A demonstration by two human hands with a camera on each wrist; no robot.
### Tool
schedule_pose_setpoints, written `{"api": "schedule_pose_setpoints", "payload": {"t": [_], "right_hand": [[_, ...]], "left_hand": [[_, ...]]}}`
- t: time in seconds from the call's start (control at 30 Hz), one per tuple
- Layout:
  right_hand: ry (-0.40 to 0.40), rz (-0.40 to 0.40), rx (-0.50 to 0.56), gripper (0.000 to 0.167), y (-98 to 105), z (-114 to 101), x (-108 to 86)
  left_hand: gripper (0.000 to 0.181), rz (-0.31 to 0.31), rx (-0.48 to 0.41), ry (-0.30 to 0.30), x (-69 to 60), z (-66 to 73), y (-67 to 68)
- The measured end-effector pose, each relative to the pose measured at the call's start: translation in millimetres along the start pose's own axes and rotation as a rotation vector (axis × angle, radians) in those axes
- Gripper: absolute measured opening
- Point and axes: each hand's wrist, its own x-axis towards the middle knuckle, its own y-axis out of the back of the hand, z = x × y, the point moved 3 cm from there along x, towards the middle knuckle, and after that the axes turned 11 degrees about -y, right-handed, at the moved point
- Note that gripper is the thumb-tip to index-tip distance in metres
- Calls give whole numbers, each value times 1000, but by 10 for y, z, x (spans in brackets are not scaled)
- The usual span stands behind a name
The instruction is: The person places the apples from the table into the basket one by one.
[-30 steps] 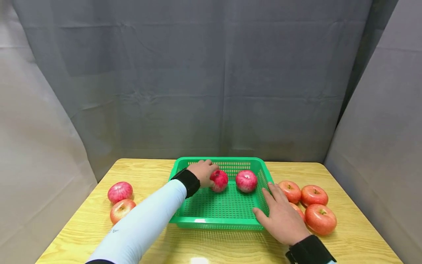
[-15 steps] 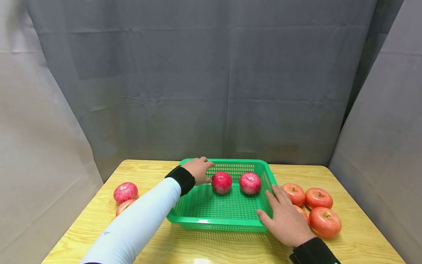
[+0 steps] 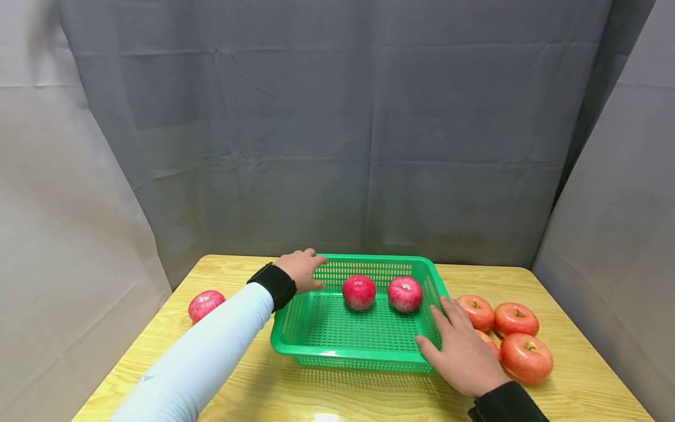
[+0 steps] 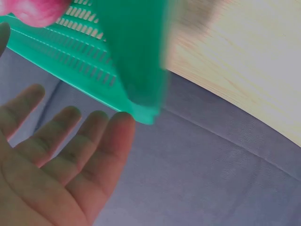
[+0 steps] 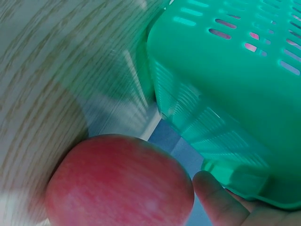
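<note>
Inside the green basket (image 3: 369,360) sit two round, onion-like things with streaky pinkish-red skin, a left one (image 3: 359,292) and a right one (image 3: 405,294). My left hand (image 3: 302,270) is over the basket's back left corner, fingers spread, holding nothing. The left wrist view shows its fingers (image 4: 101,160) stretched beside the basket's rim (image 4: 75,87). At the right rim lies my right hand (image 3: 464,349), fingers extended and nothing in its grasp. In the right wrist view a red apple (image 5: 122,183) is close to that hand's thumb (image 5: 218,197).
Several red apples (image 3: 526,358) cluster on the wooden table (image 3: 569,375) right of the basket, one partly behind my right hand. Another streaky onion-like thing (image 3: 205,305) lies at the left, partly behind my left sleeve (image 3: 190,351). Grey cloth (image 3: 316,129) stands behind the table.
My left hand has let go of the left onion-like thing and moved left toward the basket's rim. My sleeve now covers the apple on the left. The right hand keeps its place.
</note>
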Motion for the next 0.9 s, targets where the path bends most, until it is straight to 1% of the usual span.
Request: {"api": "schedule_pose_setpoints", "payload": {"t": [0.13,0.3,0.47,0.57,0.7,0.9], "right_hand": [[-3,-5,0,89,-5,2,4],[0,-5,1,89,-14,11,0],[12,12,1,87,-14,17,3],[14,10,0,87,-16,14,5],[13,5,-5,88,-20,12,15],[2,-4,-10,90,-27,24,32]], "left_hand": [[57,7,-19,12,-102,-106,-15],[57,9,-40,34,-246,-262,-77],[56,13,-59,76,-364,-434,-128],[56,11,-85,107,-427,-521,-164],[57,13,-100,124,-512,-598,-199],[54,36,-97,126,-627,-691,-218]]}}
